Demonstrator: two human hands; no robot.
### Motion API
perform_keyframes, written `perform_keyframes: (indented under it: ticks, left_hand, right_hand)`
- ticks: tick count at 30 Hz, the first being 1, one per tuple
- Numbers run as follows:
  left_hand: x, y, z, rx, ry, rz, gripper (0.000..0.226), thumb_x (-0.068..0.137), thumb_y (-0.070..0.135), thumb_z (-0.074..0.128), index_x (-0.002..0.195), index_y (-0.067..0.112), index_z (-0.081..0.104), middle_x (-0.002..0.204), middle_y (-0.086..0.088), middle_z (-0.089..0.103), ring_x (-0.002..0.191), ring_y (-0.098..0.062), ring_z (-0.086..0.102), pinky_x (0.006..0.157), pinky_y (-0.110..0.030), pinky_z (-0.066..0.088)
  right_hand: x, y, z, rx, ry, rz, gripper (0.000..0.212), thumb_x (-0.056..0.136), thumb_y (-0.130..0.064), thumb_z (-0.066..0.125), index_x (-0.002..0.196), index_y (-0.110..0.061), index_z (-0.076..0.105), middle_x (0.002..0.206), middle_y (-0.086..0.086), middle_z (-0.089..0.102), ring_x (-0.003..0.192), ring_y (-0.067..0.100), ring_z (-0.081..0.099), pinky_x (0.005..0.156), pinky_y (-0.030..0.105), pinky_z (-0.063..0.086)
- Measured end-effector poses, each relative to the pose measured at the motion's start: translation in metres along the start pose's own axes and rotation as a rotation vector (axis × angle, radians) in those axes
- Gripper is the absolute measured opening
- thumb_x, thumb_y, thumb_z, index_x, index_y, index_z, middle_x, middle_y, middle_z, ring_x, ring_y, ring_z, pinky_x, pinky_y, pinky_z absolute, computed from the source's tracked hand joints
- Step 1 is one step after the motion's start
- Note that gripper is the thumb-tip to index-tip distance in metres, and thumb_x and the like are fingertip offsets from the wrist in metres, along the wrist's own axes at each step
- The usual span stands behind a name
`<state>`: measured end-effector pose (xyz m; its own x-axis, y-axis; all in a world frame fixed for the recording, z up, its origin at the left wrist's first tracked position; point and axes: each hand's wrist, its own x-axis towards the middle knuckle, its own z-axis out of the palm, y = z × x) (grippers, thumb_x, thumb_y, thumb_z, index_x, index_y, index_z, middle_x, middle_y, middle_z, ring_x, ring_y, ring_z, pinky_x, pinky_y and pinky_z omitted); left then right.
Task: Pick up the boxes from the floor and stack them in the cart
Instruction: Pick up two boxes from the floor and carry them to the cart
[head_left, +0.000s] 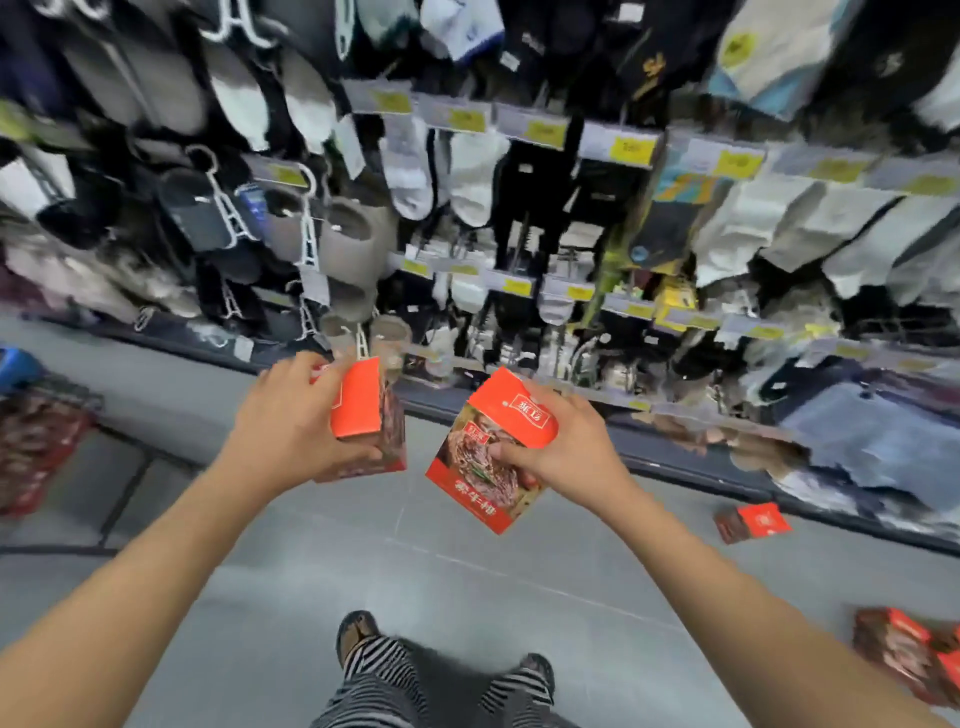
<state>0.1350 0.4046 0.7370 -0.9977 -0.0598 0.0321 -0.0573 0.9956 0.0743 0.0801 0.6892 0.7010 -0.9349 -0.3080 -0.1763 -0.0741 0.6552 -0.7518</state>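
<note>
My left hand (291, 421) was curled round a red box (363, 410), thumb across its near lower edge and fingers wrapped over the far side. The box stood roughly upright in that grip, held up off the floor (467, 582). My right hand (566, 447) gripped a second box (483, 467), thumb pressed on the printed front and fingers behind it. This one was tilted, one lower corner pointing down toward my feet. The two boxes were near each other but apart, with grey floor showing between them.

To the right of my right fingers and lower down, a third box (753, 521) lay flat on the floor, just beside the base of the shelf. Farther right and closer to me, at the very edge of my view, a small heap of boxes (904, 657) lay on the floor (too blurred for me to count).

Well off to the left of my left fingers stood the cart (78, 395), with stacked boxes (36, 447) inside it, also blurred. Beyond both sets of fingers hung the rack of socks (467, 171) and slippers (353, 244), with yellow price tags (631, 148) along its rails. Below my hands were my striped trousers (384, 675) and sandals (356, 631).
</note>
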Motion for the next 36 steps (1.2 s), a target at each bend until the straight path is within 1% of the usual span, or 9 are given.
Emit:
perform_keyframes:
  ticks: [5,8,12,16,19,23,26,30,36]
  left_hand:
    - [-0.079,-0.120,-0.030,0.021,0.041,-0.254,0.109,0.042,0.084,0.056,0.130,0.020,0.050,0.106,-0.009,0.056,0.093,-0.032,0.056,0.077,-0.043,0.051]
    - [-0.126,-0.188,-0.046,0.052,0.071,-0.366,0.103,0.041,0.075,0.074,0.125,0.019,0.053,0.105,-0.010,0.059,0.089,-0.033,0.059,0.075,-0.040,0.052]
    - [-0.185,-0.273,-0.062,0.093,0.053,-0.514,0.104,0.045,0.079,0.060,0.126,0.014,0.055,0.103,-0.014,0.059,0.087,-0.036,0.058,0.073,-0.042,0.051]
    - [-0.230,-0.336,-0.073,0.116,0.038,-0.650,0.112,0.043,0.086,0.046,0.127,0.012,0.058,0.103,-0.014,0.061,0.088,-0.036,0.059,0.072,-0.042,0.049]
    - [-0.249,-0.372,-0.078,0.091,0.045,-0.728,0.112,0.042,0.083,0.047,0.129,0.015,0.057,0.106,-0.012,0.060,0.091,-0.035,0.059,0.074,-0.041,0.047]
    - [-0.256,-0.411,-0.077,0.061,0.111,-0.822,0.110,0.042,0.083,0.045,0.126,0.013,0.059,0.101,-0.013,0.059,0.089,-0.036,0.058,0.074,-0.043,0.047]
    - [-0.247,-0.442,-0.074,0.020,0.105,-0.886,0.115,0.042,0.087,0.042,0.134,0.017,0.052,0.110,-0.011,0.057,0.099,-0.034,0.054,0.082,-0.044,0.046]
    - [-0.219,-0.493,-0.070,0.013,0.061,-0.941,0.118,0.042,0.088,0.039,0.139,0.021,0.045,0.117,-0.008,0.053,0.107,-0.031,0.049,0.088,-0.041,0.043]
    - [-0.160,-0.577,-0.071,0.022,0.058,-1.005,0.119,0.045,0.089,0.051,0.142,0.021,0.041,0.119,-0.009,0.051,0.110,-0.030,0.048,0.088,-0.041,0.041]
  right_hand:
    - [0.028,-0.107,0.091,-0.021,-0.202,-0.202,0.079,0.070,-0.044,0.082,0.139,-0.037,0.045,0.098,-0.012,0.043,0.100,0.010,0.041,0.082,0.017,0.029]
    - [0.040,-0.170,0.161,-0.037,-0.292,-0.306,0.075,0.065,-0.043,0.085,0.133,-0.034,0.054,0.100,-0.016,0.055,0.105,0.012,0.052,0.092,0.024,0.039]
    - [0.052,-0.246,0.256,-0.066,-0.379,-0.405,0.084,0.050,-0.065,0.078,0.128,-0.044,0.053,0.103,0.001,0.063,0.101,0.018,0.060,0.094,0.034,0.048]
    - [0.050,-0.312,0.314,-0.087,-0.451,-0.486,0.071,0.064,-0.045,0.085,0.128,-0.034,0.057,0.089,-0.015,0.051,0.102,0.017,0.053,0.087,0.026,0.040]
    - [0.056,-0.348,0.347,-0.115,-0.501,-0.547,0.073,0.065,-0.048,0.083,0.130,-0.038,0.054,0.092,-0.014,0.050,0.107,0.016,0.050,0.092,0.030,0.042]
    - [0.078,-0.396,0.378,-0.130,-0.575,-0.607,0.061,0.067,-0.041,0.085,0.121,-0.038,0.058,0.082,-0.011,0.054,0.095,0.014,0.055,0.075,0.020,0.036]
    - [0.107,-0.424,0.408,-0.114,-0.596,-0.647,0.048,0.065,-0.040,0.085,0.107,-0.039,0.063,0.072,-0.005,0.064,0.078,0.015,0.063,0.069,0.020,0.044]
    - [0.162,-0.452,0.460,-0.138,-0.638,-0.665,0.075,0.055,-0.063,0.077,0.124,-0.049,0.054,0.084,-0.001,0.068,0.084,0.017,0.064,0.082,0.033,0.053]
    - [0.252,-0.516,0.515,-0.187,-0.703,-0.722,0.080,0.058,-0.061,0.078,0.131,-0.045,0.051,0.096,-0.003,0.064,0.095,0.014,0.057,0.079,0.023,0.042]
